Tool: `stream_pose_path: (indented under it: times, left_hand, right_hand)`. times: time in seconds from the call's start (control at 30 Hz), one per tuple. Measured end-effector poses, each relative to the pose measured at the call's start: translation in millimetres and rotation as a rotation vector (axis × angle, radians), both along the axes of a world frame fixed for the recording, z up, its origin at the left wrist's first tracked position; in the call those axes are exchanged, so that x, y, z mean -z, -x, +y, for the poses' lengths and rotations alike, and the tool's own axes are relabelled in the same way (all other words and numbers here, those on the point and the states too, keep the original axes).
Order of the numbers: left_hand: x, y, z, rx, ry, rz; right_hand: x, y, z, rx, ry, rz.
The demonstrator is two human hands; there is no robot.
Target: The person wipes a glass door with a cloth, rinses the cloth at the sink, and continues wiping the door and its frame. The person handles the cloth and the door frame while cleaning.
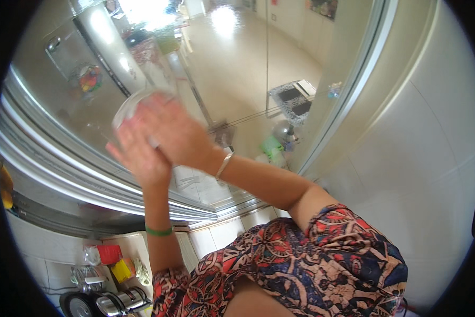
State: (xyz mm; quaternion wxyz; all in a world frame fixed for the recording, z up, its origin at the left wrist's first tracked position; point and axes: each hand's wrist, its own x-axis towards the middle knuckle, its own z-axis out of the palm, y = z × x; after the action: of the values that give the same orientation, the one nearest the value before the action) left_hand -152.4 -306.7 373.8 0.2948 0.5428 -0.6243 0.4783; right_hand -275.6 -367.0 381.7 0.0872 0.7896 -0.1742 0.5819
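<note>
My left hand and my right hand are raised side by side and overlap at the thumbs. Both hold a whitish cloth pressed to the glass door panel. The cloth's edge shows beyond my fingers; the rest is hidden under them. Motion blurs the fingers, which look fairly stretched out over the cloth. A green band circles my left wrist and a pale bracelet my right.
Metal door tracks curve along the left and below. A white tiled wall rises at the right. At lower left stand a metal flask and red and yellow packets. A patterned mat shows through the glass.
</note>
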Motion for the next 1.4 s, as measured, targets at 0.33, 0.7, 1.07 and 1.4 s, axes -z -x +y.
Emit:
stream_pose_path:
  times: [0.33, 0.7, 1.07, 1.4]
  left_hand:
    - [-10.7, 41.7, -36.1, 0.242, -0.013, 0.032]
    - [107.2, 217.9, -81.5, 0.409, -0.460, -0.452]
    - [202.0, 199.0, -64.8, 0.407, -0.627, -0.666]
    - [85.6, 227.1, -81.2, 0.316, -0.546, -0.470]
  right_hand:
    - [-9.7, 46.0, -13.7, -0.003, -0.032, -0.030]
    - [210.3, 195.2, -54.0, 0.669, -0.192, -0.244]
    - [281.7, 158.7, 3.5, 0.668, -0.644, -0.269]
    - [169.1, 198.6, -53.1, 0.643, -0.422, -0.113]
